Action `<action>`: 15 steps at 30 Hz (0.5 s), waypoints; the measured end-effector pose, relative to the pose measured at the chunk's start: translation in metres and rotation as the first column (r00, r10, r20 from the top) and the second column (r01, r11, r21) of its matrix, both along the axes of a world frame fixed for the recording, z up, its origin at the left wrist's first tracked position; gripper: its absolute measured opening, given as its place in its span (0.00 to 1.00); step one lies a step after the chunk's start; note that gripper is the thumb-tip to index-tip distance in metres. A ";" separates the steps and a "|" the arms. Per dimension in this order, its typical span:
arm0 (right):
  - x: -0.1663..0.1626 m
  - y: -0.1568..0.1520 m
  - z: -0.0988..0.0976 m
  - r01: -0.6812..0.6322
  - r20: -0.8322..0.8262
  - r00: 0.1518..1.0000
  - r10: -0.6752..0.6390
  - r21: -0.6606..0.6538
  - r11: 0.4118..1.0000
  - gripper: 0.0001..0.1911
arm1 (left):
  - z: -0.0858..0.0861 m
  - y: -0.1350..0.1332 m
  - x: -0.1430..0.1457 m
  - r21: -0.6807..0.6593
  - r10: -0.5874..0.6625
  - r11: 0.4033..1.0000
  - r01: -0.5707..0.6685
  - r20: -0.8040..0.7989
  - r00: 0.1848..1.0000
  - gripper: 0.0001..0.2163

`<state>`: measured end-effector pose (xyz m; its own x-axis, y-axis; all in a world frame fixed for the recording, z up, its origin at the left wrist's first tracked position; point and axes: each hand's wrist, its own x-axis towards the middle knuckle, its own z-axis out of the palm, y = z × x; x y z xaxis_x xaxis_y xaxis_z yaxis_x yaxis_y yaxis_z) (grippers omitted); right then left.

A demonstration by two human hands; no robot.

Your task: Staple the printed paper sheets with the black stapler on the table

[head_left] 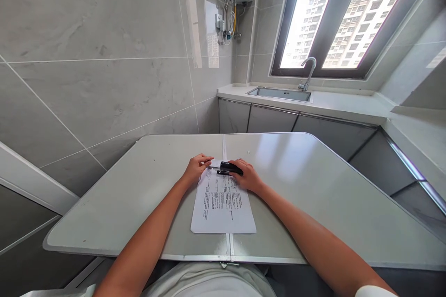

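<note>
a gray tiled wall (104, 18) rises on the left, and a pale table (121, 204) fills the near middle. on the far right, a white counter (348, 101) with a sink (278, 93) runs below the window (322, 28). a printed sheet (223, 218) lies across the table's center seam. at its far end, the right hand (249, 177) grips a black stapler (228, 166) over the paper; the left hand (196, 168) has bent fingers beside the stapler's slim metal strip (214, 168), though i cannot tell whether they pinch it.
</note>
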<state>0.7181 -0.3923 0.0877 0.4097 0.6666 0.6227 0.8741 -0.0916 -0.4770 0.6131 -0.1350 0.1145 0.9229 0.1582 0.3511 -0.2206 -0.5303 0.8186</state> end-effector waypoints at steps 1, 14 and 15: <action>0.002 -0.001 0.000 0.015 0.013 1.000 -0.015 0.003 1.000 0.19 | 0.002 -0.002 -0.001 0.009 -0.006 1.000 0.006 0.018 1.000 0.17; -0.003 0.003 -0.001 -0.032 0.138 0.989 0.047 -0.111 0.993 0.19 | 0.001 -0.012 -0.002 0.369 -0.120 0.919 0.135 -0.063 0.991 0.05; -0.003 0.003 -0.001 -0.034 0.129 0.991 0.049 -0.112 0.993 0.19 | 0.001 -0.011 -0.003 0.377 -0.124 0.916 0.136 -0.055 0.991 0.05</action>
<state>0.7154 -0.3898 0.0869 0.3000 0.7481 0.5919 0.9324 -0.0990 -0.3475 0.6103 -0.1464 0.1159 0.9371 -0.1035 0.3333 -0.2875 -0.7704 0.5691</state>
